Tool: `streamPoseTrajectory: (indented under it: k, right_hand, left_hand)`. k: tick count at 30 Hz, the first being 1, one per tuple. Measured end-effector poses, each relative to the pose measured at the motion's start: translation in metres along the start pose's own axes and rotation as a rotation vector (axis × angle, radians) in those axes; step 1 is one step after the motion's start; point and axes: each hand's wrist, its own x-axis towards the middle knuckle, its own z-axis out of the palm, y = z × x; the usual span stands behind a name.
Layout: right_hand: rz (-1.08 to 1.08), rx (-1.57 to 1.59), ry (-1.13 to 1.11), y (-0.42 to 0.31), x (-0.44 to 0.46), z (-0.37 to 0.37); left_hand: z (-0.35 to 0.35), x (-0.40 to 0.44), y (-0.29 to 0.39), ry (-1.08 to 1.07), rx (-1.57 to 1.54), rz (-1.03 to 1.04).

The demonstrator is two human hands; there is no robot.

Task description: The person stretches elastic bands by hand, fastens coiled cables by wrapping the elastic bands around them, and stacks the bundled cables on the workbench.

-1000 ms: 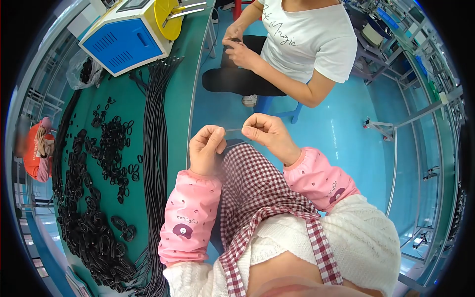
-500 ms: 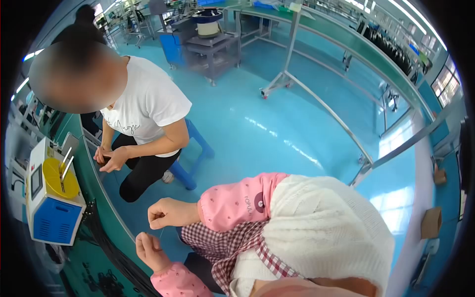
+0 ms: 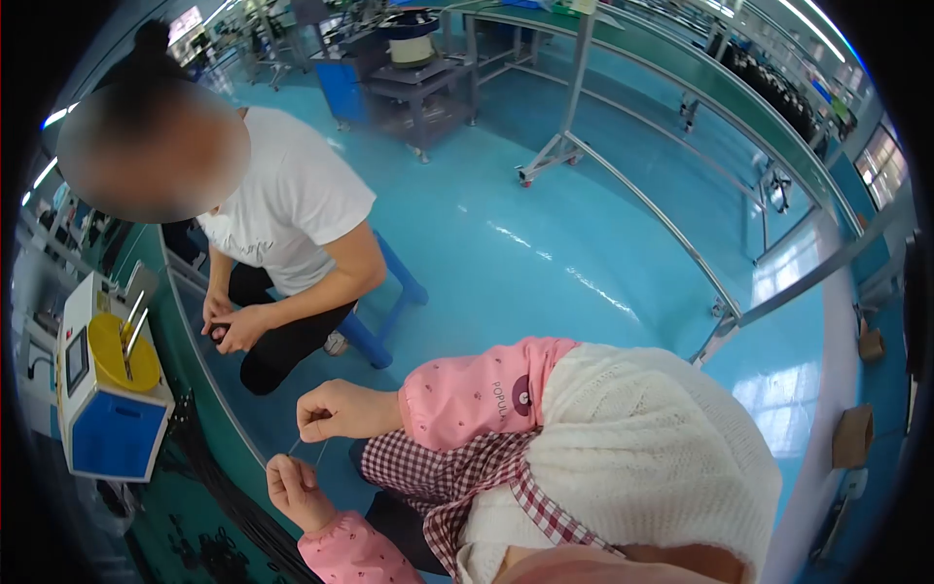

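Observation:
My right hand (image 3: 348,409), in a pink sleeve with a bear patch, is closed with fingers pinched, above the checked apron. Just below it in the view, my left hand (image 3: 299,490) is closed in a pinch near the bench edge. Between the hands a thin pale strand (image 3: 321,455) shows, held at both ends. It looks like thread or fine wire, too fine to tell which. The fingertips hide where it is gripped.
A person in a white T-shirt (image 3: 306,185) sits on a blue stool (image 3: 401,282), holding a small dark item. On the green bench (image 3: 185,365) stand a blue-and-white machine with a yellow disc (image 3: 131,355) and a bundle of black cables (image 3: 219,477). A metal-framed table (image 3: 671,68) stands beyond.
The strand between my hands has come into sight, and my right hand has shifted slightly up and right. The other person's hands have moved right, with the small dark item in them.

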Motion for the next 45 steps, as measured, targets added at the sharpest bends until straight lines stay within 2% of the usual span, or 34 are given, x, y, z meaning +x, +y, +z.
streamPoseTrajectory:
  k: [8, 15, 19, 29, 32, 33, 34, 36, 38, 41, 44, 45]
  right_hand:
    - [0.088, 0.038, -0.033, -0.005, -0.002, -0.003]
    - [0.042, 0.051, -0.010, 0.001, 0.009, 0.000]
    - [0.058, 0.043, -0.020, -0.004, 0.009, -0.001]
    - [0.004, -0.004, -0.039, -0.009, 0.003, 0.002]
    - [-0.030, -0.152, -0.012, -0.008, 0.000, -0.004]
    - [0.118, -0.063, -0.039, -0.009, -0.002, -0.005]
    - [0.040, -0.043, -0.026, -0.009, -0.002, -0.004]
    - [0.120, 0.026, -0.044, -0.007, -0.011, -0.004]
    - [0.109, 0.062, -0.041, -0.012, -0.012, -0.001]
    - [0.073, 0.164, -0.061, -0.027, -0.008, 0.010]
    - [0.064, 0.210, -0.074, -0.003, -0.004, 0.024]
    - [0.045, 0.081, -0.071, -0.003, -0.004, 0.021]
  left_hand:
    - [-0.002, -0.002, -0.003, 0.009, 0.033, -0.004]
    - [0.001, 0.005, 0.001, 0.061, 0.088, 0.015]
    - [-0.005, 0.007, 0.001, 0.003, 0.060, 0.011]
    - [0.001, 0.004, 0.004, 0.034, 0.065, 0.027]
    - [0.018, -0.001, 0.012, 0.158, 0.097, -0.015]
    - [0.020, -0.003, 0.014, 0.150, 0.099, -0.010]
    - [0.021, -0.005, 0.019, 0.175, 0.193, -0.005]
    - [0.024, -0.011, 0.016, 0.175, 0.120, 0.052]
    - [0.025, -0.015, 0.013, 0.192, 0.109, 0.096]
    - [0.023, -0.019, 0.016, 0.279, 0.140, 0.080]
    - [0.011, -0.024, 0.016, 0.354, 0.195, 0.040]
    - [0.013, -0.026, 0.015, 0.367, 0.226, 0.016]
